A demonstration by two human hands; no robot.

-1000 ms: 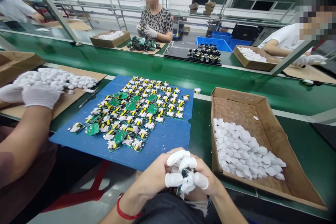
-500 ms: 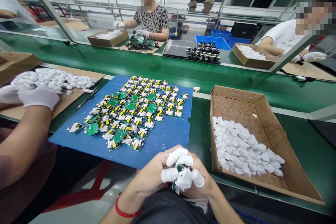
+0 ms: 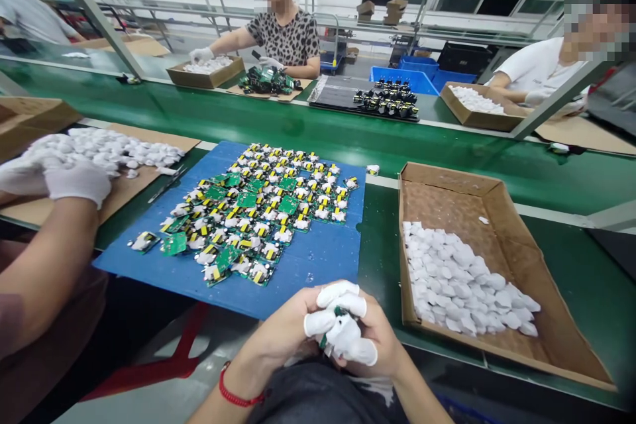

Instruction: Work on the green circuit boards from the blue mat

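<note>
Close to my body, both hands are closed around one small green circuit board (image 3: 339, 312) with a lump of white putty (image 3: 342, 334) on its face. My left hand (image 3: 303, 318) grips it from the left, and my right hand (image 3: 375, 328) presses the putty with the thumb from the right. White finger cots cover the fingertips of both hands. Part of the board is hidden by fingers and putty. Beyond them lies a blue sheet (image 3: 318, 258) bearing many similar boards (image 3: 248, 212) with yellow parts and white lumps, some turned green side up.
On the right, a cardboard tray (image 3: 447, 189) holds a heap of white putty pieces (image 3: 462, 278). At left, a co-worker's gloved hands (image 3: 74, 179) touch more white lumps on cardboard, beside tweezers (image 3: 166, 184). Across the green bench (image 3: 298, 122), other people work near boxes and boards.
My right thumb has moved in onto the white putty, and my left fingers have shifted slightly over the board. Across the bench, a co-worker's gloved hand has reached into a box of white pieces.
</note>
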